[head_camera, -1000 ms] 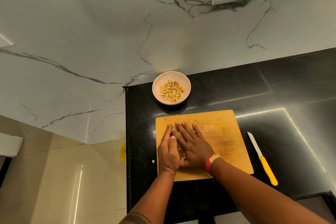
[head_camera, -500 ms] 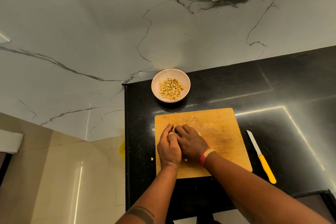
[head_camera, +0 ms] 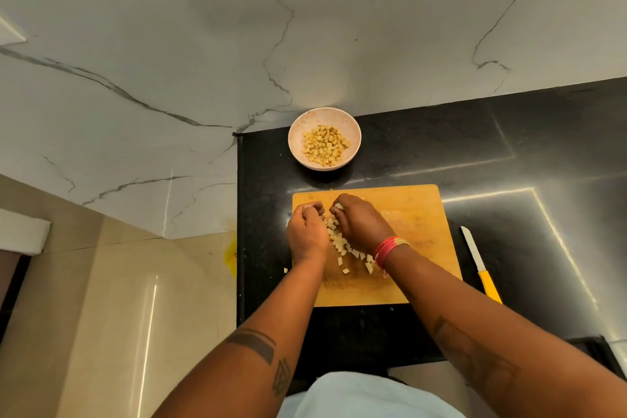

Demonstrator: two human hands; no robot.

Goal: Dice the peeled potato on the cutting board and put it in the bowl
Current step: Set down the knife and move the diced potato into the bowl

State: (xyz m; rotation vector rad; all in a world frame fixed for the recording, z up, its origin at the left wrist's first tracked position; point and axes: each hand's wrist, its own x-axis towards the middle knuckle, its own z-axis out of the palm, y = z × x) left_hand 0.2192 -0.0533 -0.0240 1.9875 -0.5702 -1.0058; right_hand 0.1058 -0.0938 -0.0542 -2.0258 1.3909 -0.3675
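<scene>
Pale diced potato pieces lie in a loose heap on the left part of the wooden cutting board. My left hand and my right hand flank the heap, fingers curled inward and gripping cubes; a white piece shows at my right fingertips. A few cubes trail toward the board's near side. The pinkish bowl stands beyond the board by the wall and holds several potato cubes.
A knife with a white blade and yellow handle lies on the black counter right of the board. The counter's left edge drops off just left of the board. One stray cube lies near that edge. A marble wall rises behind.
My hands went from lying flat and pressed together over the pieces to curled and slightly apart, scooping up cubes. The heap between them is now exposed.
</scene>
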